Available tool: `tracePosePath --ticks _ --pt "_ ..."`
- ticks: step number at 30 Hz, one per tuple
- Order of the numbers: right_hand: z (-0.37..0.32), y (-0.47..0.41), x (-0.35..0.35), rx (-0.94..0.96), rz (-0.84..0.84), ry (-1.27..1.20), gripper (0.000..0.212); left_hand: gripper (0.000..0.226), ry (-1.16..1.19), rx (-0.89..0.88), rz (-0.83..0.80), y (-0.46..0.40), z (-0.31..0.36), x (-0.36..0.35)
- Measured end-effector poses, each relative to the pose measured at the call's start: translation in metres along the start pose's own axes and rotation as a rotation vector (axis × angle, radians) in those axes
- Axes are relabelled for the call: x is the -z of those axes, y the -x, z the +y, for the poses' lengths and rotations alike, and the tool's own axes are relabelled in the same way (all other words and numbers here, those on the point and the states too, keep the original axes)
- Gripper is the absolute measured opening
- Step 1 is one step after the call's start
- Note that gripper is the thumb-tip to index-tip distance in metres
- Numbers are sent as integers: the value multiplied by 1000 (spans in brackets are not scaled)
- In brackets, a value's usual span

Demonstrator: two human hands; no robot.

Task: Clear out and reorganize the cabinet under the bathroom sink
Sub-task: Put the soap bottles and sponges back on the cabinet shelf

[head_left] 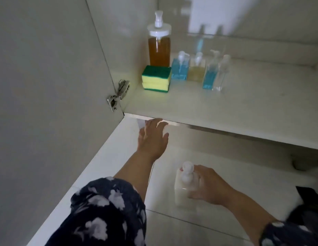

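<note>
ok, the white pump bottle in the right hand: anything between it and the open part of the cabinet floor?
Nothing visible blocks it. The right hand grips the white pump bottle on the floor below the cabinet floor. The sponges and other bottles sit at back left; front and right are bare. The left hand is off to the left.

A pale tiled floor (199,228) lies below the shelf edge. A dark cloth (310,197) lies at the right edge.

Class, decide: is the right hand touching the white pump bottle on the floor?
Touching. The head view shows the right hand wrapped around the white pump bottle, fingers against its side.
</note>
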State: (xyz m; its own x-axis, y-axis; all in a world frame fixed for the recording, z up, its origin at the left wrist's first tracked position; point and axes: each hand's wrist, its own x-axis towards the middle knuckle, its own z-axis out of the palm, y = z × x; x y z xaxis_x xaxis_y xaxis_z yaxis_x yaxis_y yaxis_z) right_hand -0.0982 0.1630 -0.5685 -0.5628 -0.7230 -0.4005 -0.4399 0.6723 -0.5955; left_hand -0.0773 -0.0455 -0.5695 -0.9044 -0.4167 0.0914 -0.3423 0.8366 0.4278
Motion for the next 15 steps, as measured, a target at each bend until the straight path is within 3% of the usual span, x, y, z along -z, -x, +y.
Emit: tracePosePath --ticks 3,7,10,15 --pt "-11 -4 58 -6 46 43 59 46 -47 -29 -63 -60 14 6" --pt "-29 -19 125 -25 126 104 65 72 -196 13 -394 -106 14 -7" --pt "-48 -39 168 -42 181 111 75 84 -234 3 -465 -121 11 -8" --pt "-77 -74 213 -56 131 13 79 85 -273 1 -498 -125 12 -7"
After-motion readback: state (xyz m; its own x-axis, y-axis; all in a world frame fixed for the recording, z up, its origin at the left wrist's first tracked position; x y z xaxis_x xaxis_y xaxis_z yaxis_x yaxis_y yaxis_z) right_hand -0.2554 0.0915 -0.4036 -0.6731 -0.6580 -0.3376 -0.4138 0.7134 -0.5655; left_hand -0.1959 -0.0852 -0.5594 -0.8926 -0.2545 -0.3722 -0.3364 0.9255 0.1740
